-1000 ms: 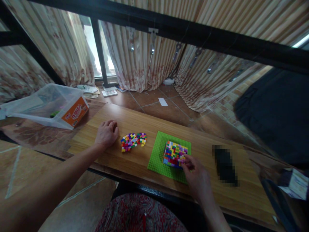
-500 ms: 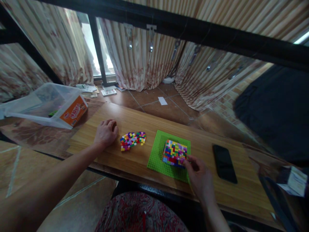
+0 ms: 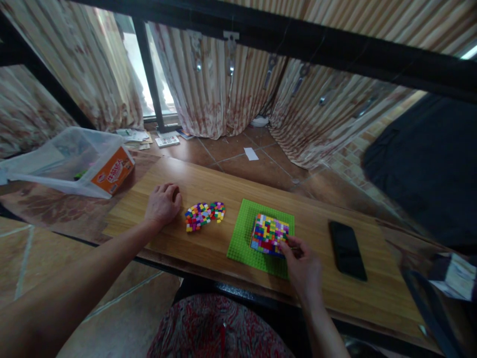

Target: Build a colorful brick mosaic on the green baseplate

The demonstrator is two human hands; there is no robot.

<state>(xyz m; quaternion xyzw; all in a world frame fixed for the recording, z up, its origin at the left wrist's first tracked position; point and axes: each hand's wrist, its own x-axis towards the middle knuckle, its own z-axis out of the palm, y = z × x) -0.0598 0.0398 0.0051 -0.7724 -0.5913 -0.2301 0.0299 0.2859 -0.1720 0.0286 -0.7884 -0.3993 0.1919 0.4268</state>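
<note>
Off your board point(image 3: 238, 243): phone point(image 3: 347, 250) right, loose bricks point(image 3: 199, 216) left, bin point(image 3: 114, 171) far left. Right hand point(image 3: 303, 267) touches brick block point(image 3: 267, 232), left hand point(image 3: 163, 204) curled; can't tell grips.

One tabletop point(image 3: 212, 181) carries one green baseplate point(image 3: 241, 243) with one brick block point(image 3: 268, 231), one spread of loose bricks point(image 3: 201, 216) too small to count, and one phone point(image 3: 348, 250). One left hand point(image 3: 163, 204), one right hand point(image 3: 303, 266), one clear bin point(image 3: 80, 166) at left.
</note>
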